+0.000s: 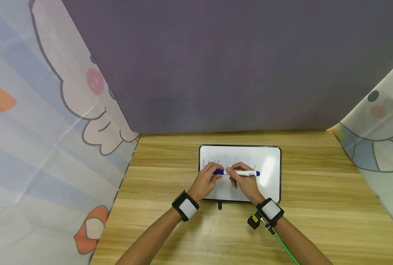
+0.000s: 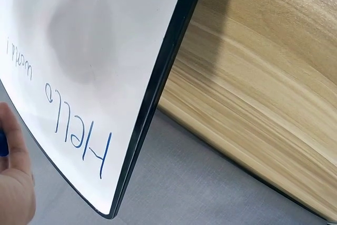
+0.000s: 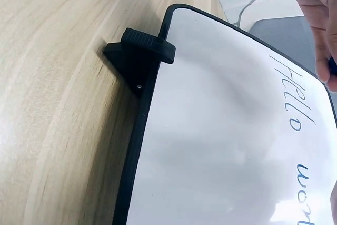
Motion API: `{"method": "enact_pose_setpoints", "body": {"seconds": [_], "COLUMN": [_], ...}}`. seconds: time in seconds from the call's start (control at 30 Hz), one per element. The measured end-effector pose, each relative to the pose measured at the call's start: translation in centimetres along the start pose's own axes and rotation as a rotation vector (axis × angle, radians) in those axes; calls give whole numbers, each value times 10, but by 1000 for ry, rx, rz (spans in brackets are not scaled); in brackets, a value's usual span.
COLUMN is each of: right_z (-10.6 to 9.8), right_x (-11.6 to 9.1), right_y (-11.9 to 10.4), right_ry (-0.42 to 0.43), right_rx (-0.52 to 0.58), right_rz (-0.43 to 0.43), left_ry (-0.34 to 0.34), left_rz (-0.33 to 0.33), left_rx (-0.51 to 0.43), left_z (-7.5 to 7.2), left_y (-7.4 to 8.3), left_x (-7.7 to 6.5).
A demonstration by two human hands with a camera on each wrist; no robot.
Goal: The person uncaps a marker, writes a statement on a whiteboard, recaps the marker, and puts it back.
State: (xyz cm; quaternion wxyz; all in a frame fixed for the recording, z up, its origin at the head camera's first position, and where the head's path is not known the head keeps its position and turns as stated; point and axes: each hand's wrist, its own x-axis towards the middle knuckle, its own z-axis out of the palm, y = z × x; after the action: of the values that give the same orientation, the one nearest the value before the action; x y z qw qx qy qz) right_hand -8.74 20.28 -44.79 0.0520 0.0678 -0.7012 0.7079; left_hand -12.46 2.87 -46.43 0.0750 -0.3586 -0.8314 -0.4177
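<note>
A whiteboard in a dark frame lies on the wooden table, with blue handwriting along its far part; "Hello" is legible. Above it, both hands hold a marker with a white barrel and blue ends, roughly level from left to right. My left hand pinches the blue cap end. Around the white barrel are the thumb and fingers of my right hand, leaving the blue tail end sticking out to the right. Parts of the writing are hidden behind the hands in the head view.
A black clip-like bracket sits on the board's near edge. The wooden table ends at a dark grey panel. Cartoon-printed sheets flank the sides. A green cable trails from the right wrist strap.
</note>
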Motion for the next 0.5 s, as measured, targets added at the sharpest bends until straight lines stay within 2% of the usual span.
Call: {"method": "enact_pose_setpoints", "body": {"seconds": [0.17, 0.27, 0.37, 0.5], "right_z": [-2, -2, 0, 7], "right_x": [0, 0, 0, 0], "right_y": [-2, -4, -3, 3], "right_ry": [-39, -53, -30, 52], "right_rx": [68, 118, 123, 130], "right_rz": [-46, -80, -86, -51], "left_ry": [-19, -20, 12, 94], "left_rz": [-41, -44, -31, -16], "left_rx": [23, 28, 35, 11], "left_z": [-1, 0, 1, 4], "left_y": [1, 2, 3, 7], "left_x": [1, 1, 1, -1]}}
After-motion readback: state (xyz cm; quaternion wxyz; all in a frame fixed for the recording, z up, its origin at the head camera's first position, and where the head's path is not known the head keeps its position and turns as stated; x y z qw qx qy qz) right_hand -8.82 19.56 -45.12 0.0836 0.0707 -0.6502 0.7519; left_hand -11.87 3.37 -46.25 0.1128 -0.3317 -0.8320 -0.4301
